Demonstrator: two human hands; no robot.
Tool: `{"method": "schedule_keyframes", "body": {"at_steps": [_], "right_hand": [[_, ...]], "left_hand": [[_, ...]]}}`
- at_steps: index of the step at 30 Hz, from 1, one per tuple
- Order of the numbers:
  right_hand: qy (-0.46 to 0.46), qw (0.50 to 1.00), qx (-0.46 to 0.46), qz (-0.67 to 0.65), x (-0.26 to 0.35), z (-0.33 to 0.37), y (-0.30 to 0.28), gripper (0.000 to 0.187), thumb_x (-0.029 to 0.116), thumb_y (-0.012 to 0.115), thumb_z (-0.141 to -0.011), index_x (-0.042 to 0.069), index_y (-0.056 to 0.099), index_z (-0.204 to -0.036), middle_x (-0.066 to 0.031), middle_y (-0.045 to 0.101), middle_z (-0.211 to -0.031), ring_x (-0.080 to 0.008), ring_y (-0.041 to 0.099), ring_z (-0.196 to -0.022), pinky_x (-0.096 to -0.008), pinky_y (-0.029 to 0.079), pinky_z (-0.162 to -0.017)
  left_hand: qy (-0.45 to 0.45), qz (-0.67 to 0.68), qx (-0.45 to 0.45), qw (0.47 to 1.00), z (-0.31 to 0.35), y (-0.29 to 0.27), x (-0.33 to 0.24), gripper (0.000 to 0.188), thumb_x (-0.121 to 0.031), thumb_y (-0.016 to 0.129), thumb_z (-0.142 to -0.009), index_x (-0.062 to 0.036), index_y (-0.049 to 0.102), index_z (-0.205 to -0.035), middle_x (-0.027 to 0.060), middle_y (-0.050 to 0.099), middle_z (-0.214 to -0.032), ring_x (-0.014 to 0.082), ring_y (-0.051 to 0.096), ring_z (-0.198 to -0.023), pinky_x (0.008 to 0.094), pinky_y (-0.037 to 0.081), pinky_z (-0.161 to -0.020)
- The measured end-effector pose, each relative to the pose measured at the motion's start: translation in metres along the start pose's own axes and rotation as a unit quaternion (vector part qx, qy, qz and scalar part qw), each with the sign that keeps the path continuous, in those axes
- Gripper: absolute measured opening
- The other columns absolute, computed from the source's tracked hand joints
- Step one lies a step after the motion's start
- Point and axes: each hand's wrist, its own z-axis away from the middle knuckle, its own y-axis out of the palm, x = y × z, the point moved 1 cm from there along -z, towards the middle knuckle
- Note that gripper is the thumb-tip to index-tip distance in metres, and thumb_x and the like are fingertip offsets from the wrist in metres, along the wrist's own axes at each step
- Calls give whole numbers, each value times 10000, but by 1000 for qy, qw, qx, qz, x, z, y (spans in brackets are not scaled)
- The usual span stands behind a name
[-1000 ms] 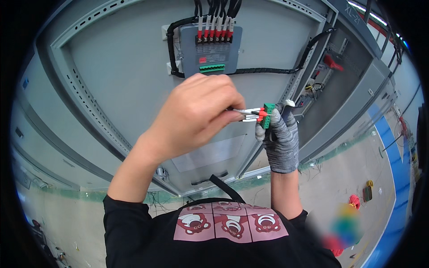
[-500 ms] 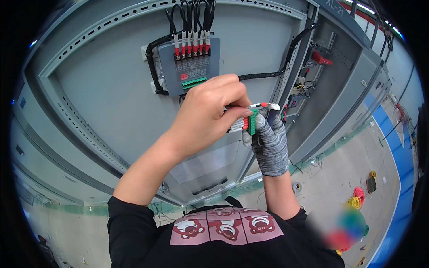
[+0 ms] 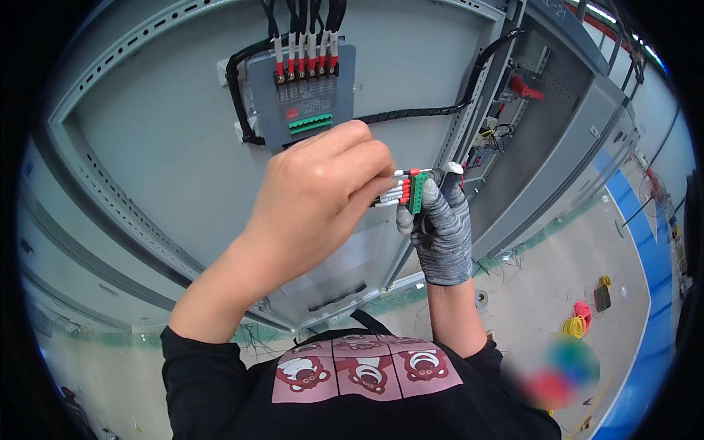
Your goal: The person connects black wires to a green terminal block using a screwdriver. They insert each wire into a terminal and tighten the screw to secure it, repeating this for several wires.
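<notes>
My bare left hand (image 3: 323, 187) is closed, thumb and fingers pinching a wire (image 3: 405, 173) with a white marker sleeve and a red end. The wire's tip lies at the upper edge of a green plug-in terminal block (image 3: 418, 193); whether it is inside a hole, I cannot tell. My right hand (image 3: 442, 238), in a grey knit glove, grips that block from the right. Several other wires with white sleeves and red ends enter the block's left side. A dark object with a white end (image 3: 453, 169) stands up among the gloved fingers; its kind is unclear.
Behind my hands, a grey-blue device (image 3: 293, 88) with red-sleeved black wires and a green socket (image 3: 310, 123) sits on the cabinet panel (image 3: 176, 110). A wrapped black harness (image 3: 418, 112) runs right. Yellow and pink coils (image 3: 578, 320) lie on the floor at right.
My left hand has drawn left with the wire, whose red end has shifted from right of the green block to its upper edge. My right hand keeps its hold.
</notes>
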Motion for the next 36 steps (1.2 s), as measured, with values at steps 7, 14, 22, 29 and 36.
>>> {"method": "schedule_keyframes", "body": {"at_steps": [7,14,22,29,36], "right_hand": [[17,999,-22,-22,-1,5,6,160,191,661,-931,53,586,-962,-48,636,-794,-132,624,-636,-253,522,-546],[1,1000,3,-10,-4,2,6,278,243,637,-948,6,593,-1087,-71,641,-854,-138,595,-646,-237,484,-539],[20,1000,17,-8,2,-2,6,182,221,650,-939,59,567,-930,-64,634,-768,-149,607,-604,-268,488,-534],[40,998,44,29,10,-7,1,157,197,647,-936,51,597,-959,-56,633,-743,-134,597,-571,-241,467,-499],[20,998,44,45,12,-5,3,193,218,663,-921,41,598,-963,-69,638,-747,-145,596,-556,-244,465,-486]], "left_hand": [[26,-76,34,996,8,-8,-1,114,40,653,-763,5,552,-803,107,497,-757,296,548,-690,377,439,-597],[59,-105,31,992,5,-5,2,117,17,627,-779,-2,513,-792,112,488,-766,302,551,-736,397,447,-627],[89,-118,45,988,-2,-2,2,118,33,609,-746,-8,507,-790,102,474,-772,288,547,-733,392,448,-619],[135,-91,57,985,0,-2,18,93,7,629,-770,-7,567,-837,89,510,-777,263,556,-710,356,459,-622],[-39,81,88,992,2,-4,17,67,-10,624,-849,9,628,-912,95,582,-780,234,564,-689,319,452,-629]]}}
